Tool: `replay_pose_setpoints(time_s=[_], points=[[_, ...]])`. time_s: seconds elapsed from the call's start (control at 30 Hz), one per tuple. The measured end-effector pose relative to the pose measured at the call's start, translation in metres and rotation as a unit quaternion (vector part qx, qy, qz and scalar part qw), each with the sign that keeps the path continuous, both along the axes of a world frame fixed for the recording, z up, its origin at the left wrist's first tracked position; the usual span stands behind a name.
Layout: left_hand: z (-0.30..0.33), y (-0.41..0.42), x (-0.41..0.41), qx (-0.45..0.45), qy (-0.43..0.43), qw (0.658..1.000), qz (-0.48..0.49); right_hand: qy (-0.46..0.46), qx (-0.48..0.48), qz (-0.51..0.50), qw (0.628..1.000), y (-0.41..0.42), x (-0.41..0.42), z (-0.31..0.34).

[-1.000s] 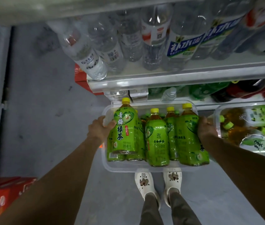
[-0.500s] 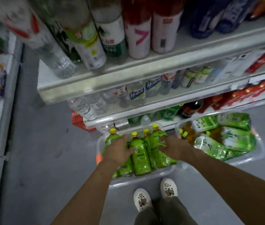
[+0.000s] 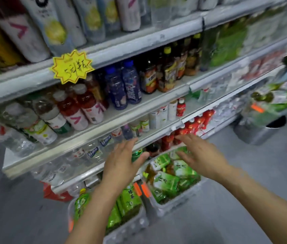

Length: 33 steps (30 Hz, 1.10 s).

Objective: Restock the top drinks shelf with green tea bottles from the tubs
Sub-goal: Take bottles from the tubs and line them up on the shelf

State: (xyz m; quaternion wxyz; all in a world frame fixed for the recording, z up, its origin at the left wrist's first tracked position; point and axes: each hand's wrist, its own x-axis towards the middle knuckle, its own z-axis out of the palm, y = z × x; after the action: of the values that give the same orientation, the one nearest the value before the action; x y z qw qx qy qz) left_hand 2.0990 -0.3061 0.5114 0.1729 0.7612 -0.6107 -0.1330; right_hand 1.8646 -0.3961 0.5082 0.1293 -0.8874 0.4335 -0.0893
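Two clear plastic tubs stand on the floor against the shelving. The left tub holds upright green tea bottles with yellow caps. The right tub holds green tea bottles lying on their sides. My left hand and my right hand are raised in the air above the tubs, fingers straight and spread, holding nothing. The shelf at the top carries tall drink bottles; green bottles show blurred at its right.
Several shelves of water, red and dark drinks fill the rack. A yellow star price tag hangs from an upper shelf edge. A metal bin with green bottles above it stands on the right. A red carton lies left of the tubs.
Both hands let go of the left tub and rose empty. The view swung upward from the tub to the upper shelves.
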Motion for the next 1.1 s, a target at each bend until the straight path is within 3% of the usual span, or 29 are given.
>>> replay_pose_setpoints(time_s=[0.17, 0.37, 0.7, 1.1], points=[[0.034, -0.06, -0.135, -0.151, -0.045, 0.987, -0.03, -0.076, -0.115, -0.072, 0.988, -0.047, -0.14, 0.037], [0.044, -0.133, -0.277, -0.195, -0.028, 0.978, -0.069, -0.084, -0.154, -0.142, 0.974, -0.097, -0.279, 0.057], [0.017, -0.26, -0.409, -0.08, -0.021, 0.988, -0.132, -0.001, -0.08, -0.22, 0.972, -0.198, -0.438, 0.031], [-0.051, -0.489, -0.562, 0.067, 0.19, 0.976, -0.083, 0.05, 0.089, -0.204, 0.974, -0.438, -0.6, -0.011]])
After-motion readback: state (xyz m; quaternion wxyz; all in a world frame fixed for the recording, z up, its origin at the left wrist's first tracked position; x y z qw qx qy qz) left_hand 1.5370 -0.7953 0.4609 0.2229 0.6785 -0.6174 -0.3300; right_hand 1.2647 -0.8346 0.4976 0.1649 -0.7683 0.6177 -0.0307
